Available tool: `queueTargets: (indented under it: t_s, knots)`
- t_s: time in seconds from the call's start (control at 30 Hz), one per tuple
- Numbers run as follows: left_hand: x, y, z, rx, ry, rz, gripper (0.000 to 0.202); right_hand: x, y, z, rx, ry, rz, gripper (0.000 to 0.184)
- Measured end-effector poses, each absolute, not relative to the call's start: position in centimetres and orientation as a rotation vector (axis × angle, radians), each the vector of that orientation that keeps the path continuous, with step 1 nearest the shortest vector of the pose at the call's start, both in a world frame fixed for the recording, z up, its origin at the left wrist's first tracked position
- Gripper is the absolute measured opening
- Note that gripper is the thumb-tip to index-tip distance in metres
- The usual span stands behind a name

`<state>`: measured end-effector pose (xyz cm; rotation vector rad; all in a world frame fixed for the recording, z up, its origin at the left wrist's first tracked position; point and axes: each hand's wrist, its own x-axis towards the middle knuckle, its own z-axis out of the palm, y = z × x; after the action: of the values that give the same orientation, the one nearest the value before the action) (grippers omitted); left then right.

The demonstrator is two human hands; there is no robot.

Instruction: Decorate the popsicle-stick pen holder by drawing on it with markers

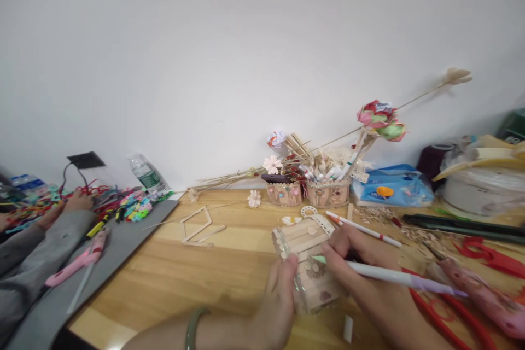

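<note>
My left hand (279, 292), a green bangle (194, 328) on its wrist, grips the left edge of a small craft panel (301, 237) made of wooden sticks. Wooden pieces and a glittery trim decorate the panel. In my right hand (371, 254) is a white marker (379, 272) with a light green tip and a purple end. Its tip is at the panel's face, beside a round-petaled decoration (314, 268); whether it touches is unclear. A small white cap-like piece (348, 329) lies below the panel. An orange-and-white marker (365, 228) rests beyond my right hand.
Red-handled scissors (471, 320) and a pink glue gun (486, 298) lie at right. Decorated wooden baskets (328, 195) stand by the wall, near a blue packet (394, 186). Bent sticks (199, 228) lie left. A co-worker's hand (77, 202) is among colourful strands at far left.
</note>
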<state>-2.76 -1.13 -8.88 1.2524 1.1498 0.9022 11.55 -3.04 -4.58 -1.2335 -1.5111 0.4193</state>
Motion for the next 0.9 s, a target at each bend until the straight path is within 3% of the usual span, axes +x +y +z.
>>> queueTargets:
  t_s: [0.17,0.4,0.9]
  knots:
    - [-3.0,-1.3,-8.9,1.264,1.149,0.872,0.057,11.5,-3.2,-4.1,-1.236,-1.556,0.342,0.026]
    - [-2.9,-1.2,-8.9,1.237,1.164,0.827,0.057,12.1,-4.8,1.2,-1.236,-1.593,0.544,0.031]
    - [-2.7,-1.1,-8.5,1.174,1.099,0.861,0.055,11.7,-3.3,-3.5,-1.251,-1.607,0.42,0.024]
